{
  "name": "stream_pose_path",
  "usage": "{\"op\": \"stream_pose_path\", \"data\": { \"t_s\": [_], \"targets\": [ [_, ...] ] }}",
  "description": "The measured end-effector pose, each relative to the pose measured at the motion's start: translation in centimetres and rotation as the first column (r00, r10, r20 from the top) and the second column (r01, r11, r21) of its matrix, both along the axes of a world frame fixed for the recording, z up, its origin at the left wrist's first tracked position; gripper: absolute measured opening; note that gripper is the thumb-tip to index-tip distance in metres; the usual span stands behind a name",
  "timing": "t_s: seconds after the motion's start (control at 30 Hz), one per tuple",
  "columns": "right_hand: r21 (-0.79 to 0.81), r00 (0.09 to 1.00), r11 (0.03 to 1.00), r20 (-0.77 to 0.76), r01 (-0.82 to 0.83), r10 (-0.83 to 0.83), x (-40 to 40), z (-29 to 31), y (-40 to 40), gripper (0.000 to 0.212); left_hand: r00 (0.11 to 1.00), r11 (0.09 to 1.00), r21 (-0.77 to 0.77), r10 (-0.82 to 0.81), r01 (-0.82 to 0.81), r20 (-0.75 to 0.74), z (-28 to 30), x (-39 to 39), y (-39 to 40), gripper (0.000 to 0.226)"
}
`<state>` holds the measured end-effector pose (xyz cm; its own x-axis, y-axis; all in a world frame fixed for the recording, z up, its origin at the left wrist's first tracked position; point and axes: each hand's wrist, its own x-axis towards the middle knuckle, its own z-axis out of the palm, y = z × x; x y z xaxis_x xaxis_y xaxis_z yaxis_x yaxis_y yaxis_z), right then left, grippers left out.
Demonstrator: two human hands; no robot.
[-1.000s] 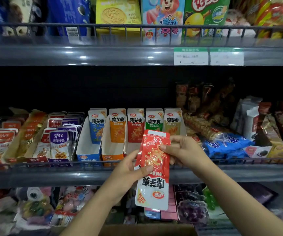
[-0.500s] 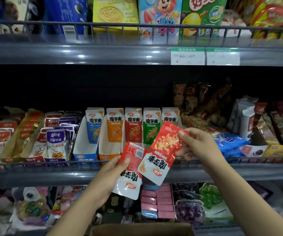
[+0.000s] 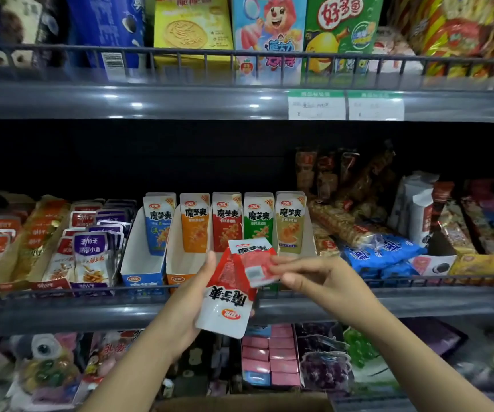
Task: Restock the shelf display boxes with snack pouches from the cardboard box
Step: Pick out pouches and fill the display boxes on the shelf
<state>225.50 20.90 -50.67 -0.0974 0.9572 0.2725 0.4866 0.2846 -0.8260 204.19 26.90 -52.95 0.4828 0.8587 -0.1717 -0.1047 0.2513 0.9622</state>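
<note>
- The middle shelf (image 3: 61, 313) carries the row of display boxes: blue (image 3: 143, 263), orange (image 3: 180, 263), then red, green and yellow ones whose fronts hide behind the hands. The blue and orange boxes look nearly empty, each with one pouch standing at the back.
- The cardboard box (image 3: 240, 404) sits at the bottom edge of the view, cut off; only its top flap shows, so how much stock remains inside cannot be judged.
- The left hand (image 3: 189, 307) holds an upside-down red pouch (image 3: 228, 304) in front of the shelf rail, thumb laid on its face and fingers behind it, out of sight.
- The right hand (image 3: 320, 281) pinches a second red pouch (image 3: 253, 260) by its edge, just above the first and overlapping it, its back side and barcode turned to the camera.
- The pouches look light, thin and floppy, with a glossy film that would probably slide; I would judge a hold on the flat sealed edge safest.
- Whether more pouches lie stacked behind the lower one cannot be made out.
</note>
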Motion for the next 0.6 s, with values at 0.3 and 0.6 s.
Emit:
{"op": "stream_pose_path", "data": {
  "t_s": [0.3, 0.6],
  "targets": [
    [-0.097, 0.958, 0.975, -0.188, 0.200, -0.215, -2.2, -2.4, 1.2, 0.053, 0.991, 0.995, 0.089, 0.063, -0.052, -0.121, -0.7, 1.6, -0.9, 0.038],
    [-0.188, 0.969, 0.982, 0.246, 0.026, 0.021, 1.2, 0.6, 2.1, 0.052, 0.997, 0.988, -0.135, -0.077, 0.078, 0.018, -0.2, 0.2, 0.5, 0.048]
  ]
}}
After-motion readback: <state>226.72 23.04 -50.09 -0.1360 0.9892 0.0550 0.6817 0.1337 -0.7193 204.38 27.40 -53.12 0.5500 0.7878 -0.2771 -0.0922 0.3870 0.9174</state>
